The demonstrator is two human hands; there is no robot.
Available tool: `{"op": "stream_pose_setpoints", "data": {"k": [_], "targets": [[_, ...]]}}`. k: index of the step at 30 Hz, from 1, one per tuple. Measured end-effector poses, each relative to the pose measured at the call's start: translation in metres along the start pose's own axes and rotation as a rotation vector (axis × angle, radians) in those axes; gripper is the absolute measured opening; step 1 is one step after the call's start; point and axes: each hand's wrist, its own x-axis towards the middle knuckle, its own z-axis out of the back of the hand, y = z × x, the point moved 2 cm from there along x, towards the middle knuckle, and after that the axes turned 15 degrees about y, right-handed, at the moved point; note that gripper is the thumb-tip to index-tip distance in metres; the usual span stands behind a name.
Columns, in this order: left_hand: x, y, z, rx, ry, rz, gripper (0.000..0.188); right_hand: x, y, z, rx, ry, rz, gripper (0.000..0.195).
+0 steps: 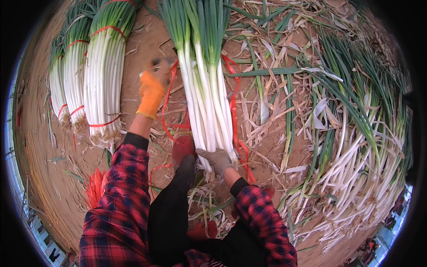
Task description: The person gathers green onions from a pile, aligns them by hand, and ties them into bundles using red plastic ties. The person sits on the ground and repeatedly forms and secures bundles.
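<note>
Several long green onions (208, 96) lie before me, leaves away from me and white stalks towards me. My right hand (218, 162), in a greyish knit glove, rests on their root ends; whether its fingers grip is unclear. My left hand (155, 83), in an orange glove with a dark, blurred finger part, is left of the onions, beside a red plastic ribbon (165, 106). Its fingers are too blurred to read. Another red ribbon (234, 110) runs along the right side of the onions.
Bundles of green onions (105, 73) tied with red bands lie at the left. A large loose heap of green onions (360, 160) spreads at the right, with dry leaf scraps (260, 123) between. Red ribbon strips (96, 187) lie by my left sleeve. A red shoe (182, 148) stands near the root ends.
</note>
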Motion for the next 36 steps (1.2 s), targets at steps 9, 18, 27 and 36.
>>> {"op": "stream_pose_setpoints", "data": {"k": [9, 18, 27, 36], "targets": [[-0.13, -0.006, -0.081, 0.621, 0.374, -0.96, 0.062, 0.01, -0.006, -0.002, -0.055, 0.02, -0.055, 0.111], [-0.122, 0.03, -0.103, 0.521, 0.237, -0.964, 0.063, -0.056, -0.019, -0.014, -0.994, -0.242, 0.253, 0.037], [-0.102, 0.021, -0.091, 0.372, 0.365, -0.798, 0.053, 0.023, 0.027, -0.025, -1.21, -0.105, 0.266, 0.047], [0.019, -0.029, -0.052, 0.183, 0.029, -0.095, 0.041, 0.026, 0.029, -0.027, -1.168, -0.042, 0.267, 0.047]]}}
